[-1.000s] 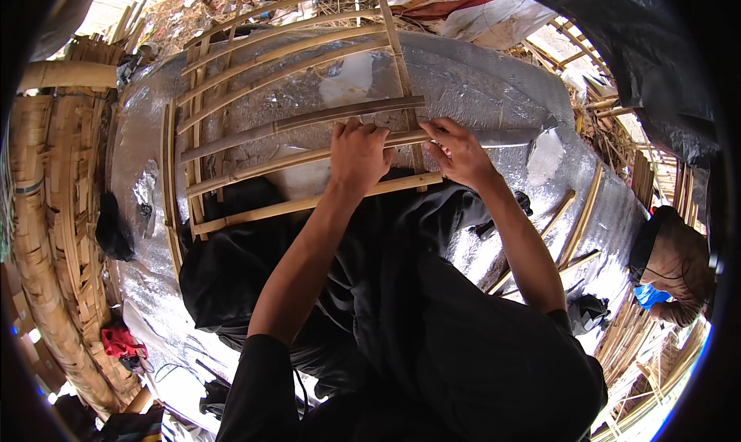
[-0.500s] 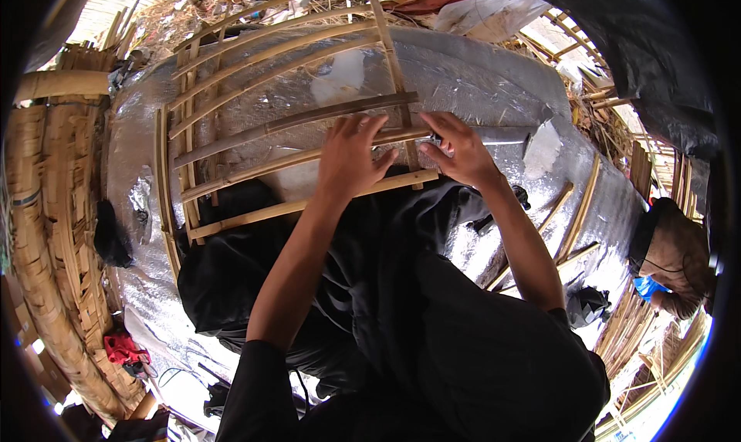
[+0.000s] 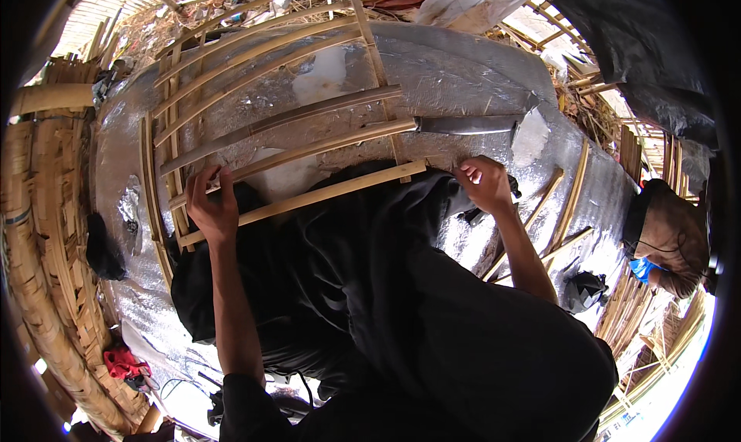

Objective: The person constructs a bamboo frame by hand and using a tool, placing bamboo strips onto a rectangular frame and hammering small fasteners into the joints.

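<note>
A bamboo frame [image 3: 377, 64] of light slats across uprights lies in front of me. My left hand [image 3: 212, 204] is at its near left corner, fingers curled over the left end of the second-nearest bamboo slat [image 3: 309, 150]. Close by is the left end of the nearest slat [image 3: 332, 191], which runs along my dark-clothed lap. My right hand [image 3: 485, 182] is just beyond that slat's right end, its fingers drawn together in a pinch; what they hold, if anything, I cannot make out. A long knife [image 3: 467, 125] lies beyond it, its dark blade pointing right; its handle is not distinguishable.
Silvery plastic sheeting [image 3: 455, 64] covers the surface under the frame. Loose bamboo strips [image 3: 570, 199] lie to the right. A person in brown [image 3: 671, 233] is at the far right. Thick bamboo poles [image 3: 46, 233] line the left, with a red cloth [image 3: 123, 361] below.
My left hand has moved left along the slats to the frame's corner. My right hand has drawn back from beside the knife, nearer to me and to the right. The view has shifted slightly.
</note>
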